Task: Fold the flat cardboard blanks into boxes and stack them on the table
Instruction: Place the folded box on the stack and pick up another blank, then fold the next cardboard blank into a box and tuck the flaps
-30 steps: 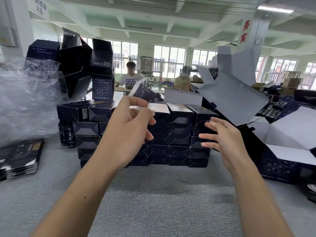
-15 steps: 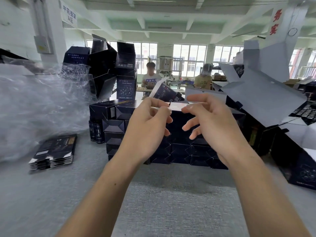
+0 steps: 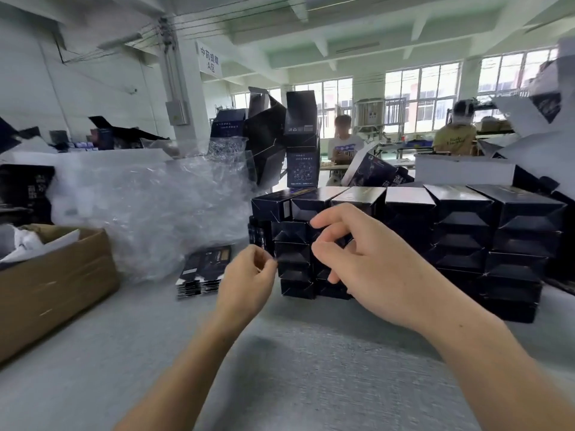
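A good deal of the folding looks done: a wall of folded boxes stands on the bench just beyond both hands, several rows high and several boxes wide, their dark ends facing the person. The row nearest the left hand reaches about as high as the rest, so no obvious gap shows from here. Work is left, though: a small pile of flat blanks lies on the bench just to the outer side of the left hand, close beside the foot of the stack, and neither hand carries one. The left hand is curled loosely, thumb and forefinger pinched together on nothing that can be seen. The right hand hovers in front of the stack's lower rows with fingers half bent and spread, holding nothing; whether a fingertip touches a box is hard to say. Farther out beyond the left hand sit a heap of clear plastic wrap and an open brown carton. My reading is that one box has been placed and the next step is to fetch a blank from the pile; how many blanks remain cannot be counted.
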